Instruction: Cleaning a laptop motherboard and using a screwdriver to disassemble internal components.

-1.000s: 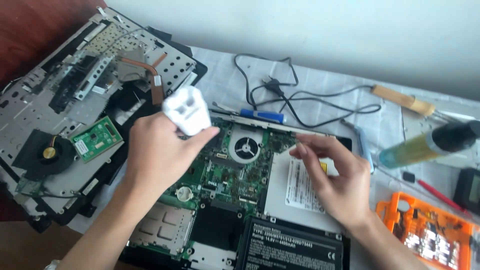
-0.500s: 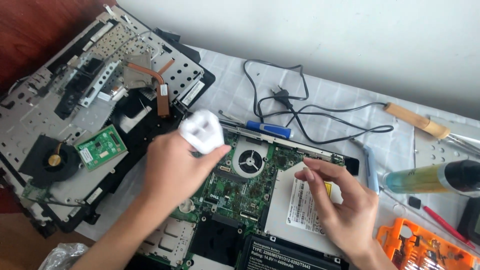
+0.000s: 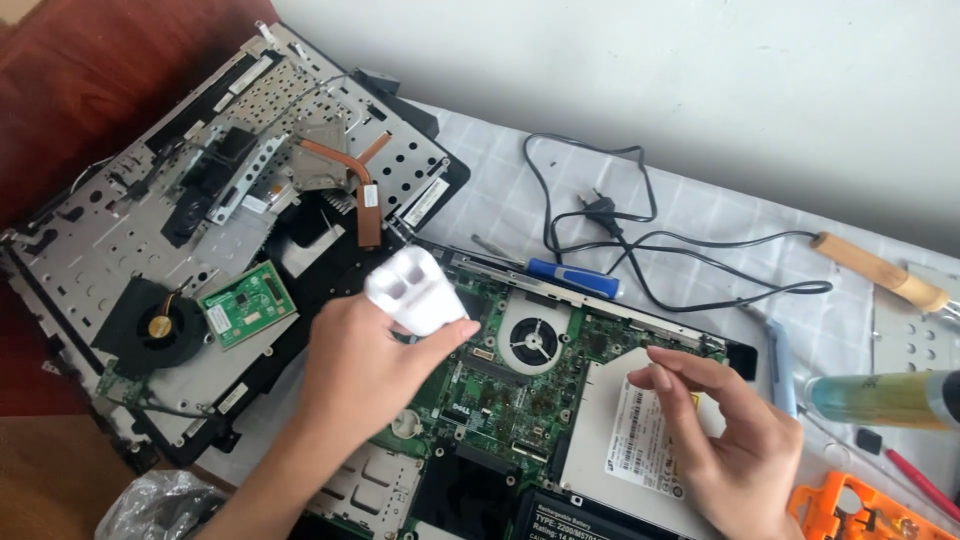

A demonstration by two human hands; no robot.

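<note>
The left hand [image 3: 355, 375] is closed around a small white plastic bottle [image 3: 415, 290], gripping it between thumb and fingers so that its blunt end points up and away from the person. The bottle is held above the green circuit board [image 3: 500, 400] of an opened laptop [image 3: 560, 440] lying on the worktop [image 3: 700, 215], just left of the round cooling fan [image 3: 533, 340] set into the board. The right hand [image 3: 725, 440] hovers over the laptop's silver disc drive [image 3: 625, 440], its fingers loosely curled with thumb and forefinger drawn close together; whether anything is pinched between them cannot be told. A blue-handled screwdriver [image 3: 570, 277] lies along the laptop's far edge. To the left rests a removed metal laptop cover [image 3: 150, 230] with a second fan [image 3: 160, 325], a small green board [image 3: 247, 303] and a copper heat pipe [image 3: 350, 180]. A black power cable [image 3: 640, 245] curls on the white cloth behind, near a wooden-handled tool [image 3: 880, 272]. An orange tool case [image 3: 865, 510] sits at the lower right.
</note>
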